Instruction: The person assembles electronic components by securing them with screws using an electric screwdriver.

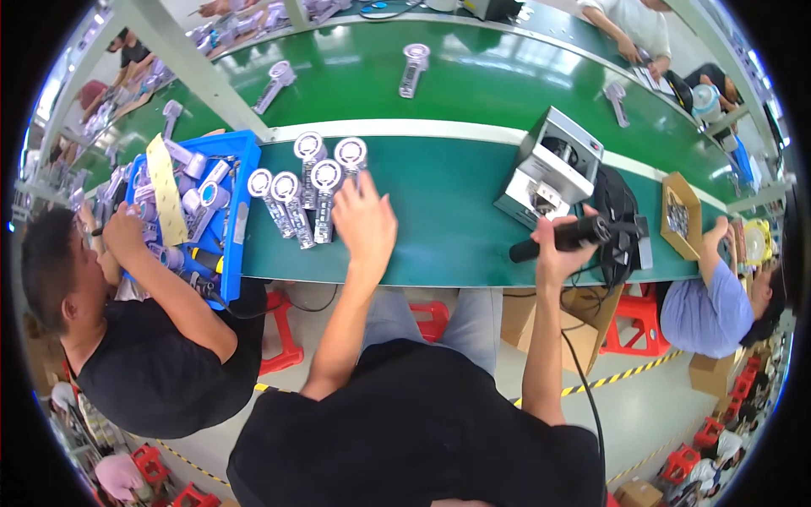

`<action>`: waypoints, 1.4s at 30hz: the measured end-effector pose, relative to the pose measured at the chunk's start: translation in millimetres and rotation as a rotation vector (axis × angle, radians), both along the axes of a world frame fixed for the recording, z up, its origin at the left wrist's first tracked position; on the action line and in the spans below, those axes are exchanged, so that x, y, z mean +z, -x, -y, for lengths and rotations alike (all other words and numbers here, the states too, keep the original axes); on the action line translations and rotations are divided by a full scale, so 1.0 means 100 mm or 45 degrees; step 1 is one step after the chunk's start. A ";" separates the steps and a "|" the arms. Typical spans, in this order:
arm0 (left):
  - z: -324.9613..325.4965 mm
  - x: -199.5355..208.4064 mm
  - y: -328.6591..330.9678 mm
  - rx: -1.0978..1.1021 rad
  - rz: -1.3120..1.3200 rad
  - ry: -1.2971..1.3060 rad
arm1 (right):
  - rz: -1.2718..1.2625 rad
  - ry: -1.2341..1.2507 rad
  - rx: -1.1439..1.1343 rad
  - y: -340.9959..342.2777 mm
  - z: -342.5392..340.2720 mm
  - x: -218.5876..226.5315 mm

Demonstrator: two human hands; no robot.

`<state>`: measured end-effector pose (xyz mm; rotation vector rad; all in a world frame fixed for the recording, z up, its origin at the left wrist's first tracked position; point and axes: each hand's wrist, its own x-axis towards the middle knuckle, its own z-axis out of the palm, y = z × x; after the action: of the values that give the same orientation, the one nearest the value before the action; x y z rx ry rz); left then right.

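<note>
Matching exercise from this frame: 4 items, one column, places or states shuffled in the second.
1. left hand
2. right hand
3. blue bin
4. cardboard box

a. grips a black tool
b. reaches over the row of small fans
c. far right of the bench
d. left of the fans, full of parts

Pairs: 1-b, 2-a, 3-d, 4-c

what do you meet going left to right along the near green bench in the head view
blue tray of parts → cluster of handheld fan units → left hand reaching at them → grey box machine → black electric screwdriver in the right hand → cardboard box
</note>
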<state>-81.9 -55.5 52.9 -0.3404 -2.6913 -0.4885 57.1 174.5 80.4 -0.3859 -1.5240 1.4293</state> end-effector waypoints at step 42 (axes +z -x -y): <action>-0.63 -0.59 -0.88 -0.785 -0.188 -0.265 | -0.219 -0.146 0.525 1.01 0.29 0.39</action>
<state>6.4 7.4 -5.8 -1.1057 -2.3276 -0.8658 -43.9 145.6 119.5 0.1293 -1.5921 1.6311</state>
